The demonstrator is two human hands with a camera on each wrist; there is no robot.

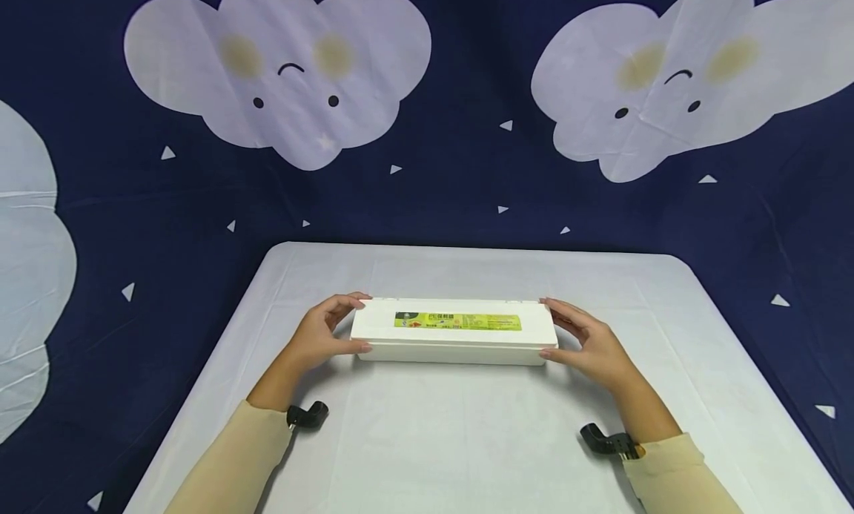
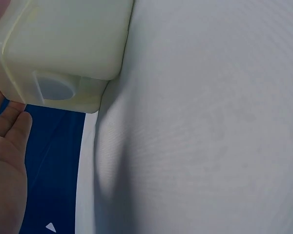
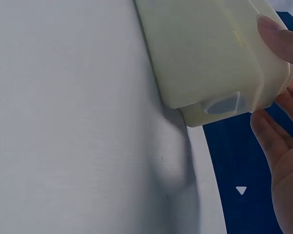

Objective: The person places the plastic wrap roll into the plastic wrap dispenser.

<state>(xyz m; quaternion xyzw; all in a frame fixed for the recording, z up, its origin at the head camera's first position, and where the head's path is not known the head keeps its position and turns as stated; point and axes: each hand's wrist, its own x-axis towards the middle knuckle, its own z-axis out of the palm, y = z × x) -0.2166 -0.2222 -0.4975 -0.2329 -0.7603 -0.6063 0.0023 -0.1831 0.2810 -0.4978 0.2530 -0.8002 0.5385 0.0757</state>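
Note:
A long white cling film box [image 1: 452, 353] with a yellow-green label on its lid lies on the table, its long side facing me. Its lid appears closed. My left hand [image 1: 319, 331] holds the left end, thumb at the front edge and fingers at the back corner. At the other end, my right hand [image 1: 594, 345] grips it the same way, thumb in front and fingers behind. Both wrist views show the pale end walls of the box, each with a rounded opening. The inside of the box is hidden.
The table [image 1: 460, 440] has a white cover and rounded far corners. Behind it hangs a dark blue cloth [image 1: 467, 195] printed with pale clouds and small triangles. A black device [image 1: 308, 415] sits at the left wrist and a similar black device [image 1: 603, 440] at the right.

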